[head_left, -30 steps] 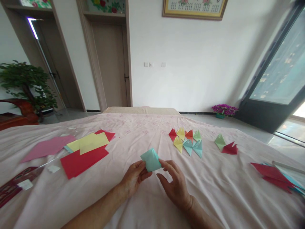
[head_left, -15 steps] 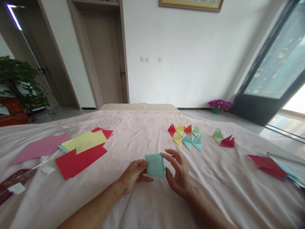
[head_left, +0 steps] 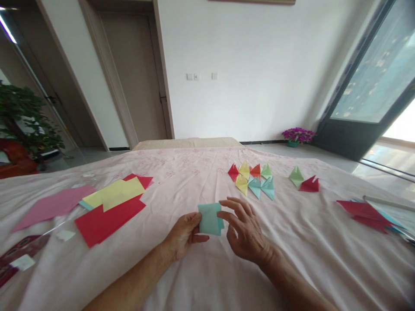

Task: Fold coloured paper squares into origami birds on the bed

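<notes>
A small folded square of light turquoise paper is held up above the bed-like cloth surface. My left hand pinches its left edge, thumb in front and fingers behind. At the opposite edge, my right hand has its fingers spread and bent, with fingertips touching or very near the paper's upper right side. A second layer of the paper sticks out at the lower right. Farther off stand folded paper pieces in rows, among them a yellow one and a turquoise one.
On the left lie red sheets, yellow sheets and a pink sheet. Green and red folded pieces sit at right. Red papers lie farther right. A pink wrinkled cloth covers the surface.
The paper's right side has shifted so that a lower layer now shows at its lower right. My right fingers have moved slightly left over its edge. The camera view has tilted a little.
</notes>
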A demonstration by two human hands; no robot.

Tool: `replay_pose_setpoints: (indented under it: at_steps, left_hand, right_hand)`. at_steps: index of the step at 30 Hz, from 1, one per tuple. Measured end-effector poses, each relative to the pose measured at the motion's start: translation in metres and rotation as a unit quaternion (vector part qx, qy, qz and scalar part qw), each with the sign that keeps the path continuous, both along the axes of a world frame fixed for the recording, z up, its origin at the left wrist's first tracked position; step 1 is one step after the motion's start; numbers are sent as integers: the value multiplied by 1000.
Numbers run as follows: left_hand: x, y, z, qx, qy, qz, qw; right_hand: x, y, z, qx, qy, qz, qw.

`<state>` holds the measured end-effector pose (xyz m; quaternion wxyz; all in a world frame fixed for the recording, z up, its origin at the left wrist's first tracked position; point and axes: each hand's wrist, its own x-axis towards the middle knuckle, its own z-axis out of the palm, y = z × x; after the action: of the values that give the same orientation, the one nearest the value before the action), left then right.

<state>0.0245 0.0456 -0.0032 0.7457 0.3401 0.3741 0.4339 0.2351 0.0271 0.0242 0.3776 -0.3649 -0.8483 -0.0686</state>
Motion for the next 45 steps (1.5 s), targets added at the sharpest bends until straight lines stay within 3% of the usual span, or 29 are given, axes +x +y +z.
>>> replay_pose_setpoints:
  at_steps: [12, 19, 26, 36, 45]
  left_hand:
    - [9, -6, -5, -27, -70, 87, 993]
    - [10, -9, -8, -31, -104, 63, 992]
    - [8, -9, -8, -27, -98, 50, 994]
    - [12, -11, -7, -1, -115, 24, 993]
    - [15, -11, -9, -40, -138, 76, 987]
  right_hand:
    - [-4, -2, -1, 27, -14, -29, 999]
    - [-5, -2, -2, 56, -26, -28, 998]
    - [-3, -3, 5, 29, -59, 11, 998]
    - [-5, 5, 1, -59, 57, 7, 997]
    - [-19, 6, -9, -15, 144, -74, 987]
